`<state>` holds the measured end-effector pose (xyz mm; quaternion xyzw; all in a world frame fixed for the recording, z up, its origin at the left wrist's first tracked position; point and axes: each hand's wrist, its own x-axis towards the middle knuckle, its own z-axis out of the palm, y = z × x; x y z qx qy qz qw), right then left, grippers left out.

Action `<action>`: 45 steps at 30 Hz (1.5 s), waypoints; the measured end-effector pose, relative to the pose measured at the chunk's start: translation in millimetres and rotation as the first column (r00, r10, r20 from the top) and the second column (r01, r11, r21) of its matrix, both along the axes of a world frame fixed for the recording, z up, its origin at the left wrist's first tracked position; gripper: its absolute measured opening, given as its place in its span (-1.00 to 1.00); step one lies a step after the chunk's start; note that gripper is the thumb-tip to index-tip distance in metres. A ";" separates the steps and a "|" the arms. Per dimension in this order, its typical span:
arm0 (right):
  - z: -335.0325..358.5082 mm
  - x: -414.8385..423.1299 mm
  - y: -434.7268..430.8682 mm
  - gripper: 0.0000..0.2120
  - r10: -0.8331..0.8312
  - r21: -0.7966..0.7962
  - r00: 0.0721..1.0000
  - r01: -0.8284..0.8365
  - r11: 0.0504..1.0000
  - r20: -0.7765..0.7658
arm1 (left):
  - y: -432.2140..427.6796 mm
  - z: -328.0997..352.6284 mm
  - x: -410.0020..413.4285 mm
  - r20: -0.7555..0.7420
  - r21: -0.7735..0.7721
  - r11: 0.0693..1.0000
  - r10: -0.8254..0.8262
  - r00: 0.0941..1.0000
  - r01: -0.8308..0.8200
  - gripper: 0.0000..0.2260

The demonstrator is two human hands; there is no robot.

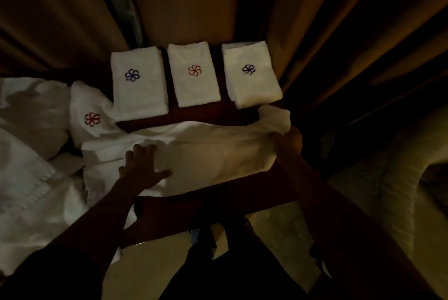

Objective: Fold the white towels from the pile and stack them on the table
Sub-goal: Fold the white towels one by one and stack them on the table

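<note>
A white towel (206, 154) lies spread lengthwise across the front of the dark wooden table (218, 115). My left hand (143, 168) presses flat on its left part, fingers straight. My right hand (289, 139) grips the towel's right end, which is bunched and lifted. Three folded towels sit in a row at the table's back: one with a blue flower mark (139, 86), one with a red mark (194, 75), one with a dark blue mark (252, 74). A pile of unfolded white towels (31, 142) lies to the left, one showing a red mark (92, 119).
Brown curtains (327, 32) hang behind and to the right of the table. A pale upholstered seat or bedding (388, 178) is at the right. The room is dim, and my dark-clothed legs (218, 263) are below the table's front edge.
</note>
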<state>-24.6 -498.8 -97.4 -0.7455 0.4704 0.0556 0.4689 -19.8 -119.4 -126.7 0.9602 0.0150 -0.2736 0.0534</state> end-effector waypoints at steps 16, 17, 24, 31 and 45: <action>-54.6 -34.3 -45.8 -0.47 0.175 -0.015 0.984 -0.175 0.984 -0.020 | -12.8 10.3 14.0 -0.031 0.142 0.990 -0.015 0.999 0.019 -0.16; -46.8 -31.0 -44.9 -0.53 0.102 0.030 0.994 -0.104 0.994 0.042 | -17.8 11.9 17.0 -0.018 0.156 0.988 -0.017 1.000 0.019 -0.22; -5.3 -5.4 -34.9 -0.65 0.121 -0.052 0.992 -0.120 0.991 0.020 | -56.7 15.5 32.4 0.220 -0.022 0.986 -0.159 0.962 0.168 -0.62; 0.0 8.4 -30.8 -0.24 0.515 -0.234 0.820 -0.567 0.790 -0.249 | -101.8 14.0 41.3 0.237 -0.130 0.933 -0.301 0.924 0.337 -0.32; 4.1 -11.1 -74.7 -0.52 0.394 -0.275 0.917 -0.394 0.877 -0.059 | -125.2 -1.2 50.1 -0.123 0.118 0.908 -0.388 0.913 0.402 -0.09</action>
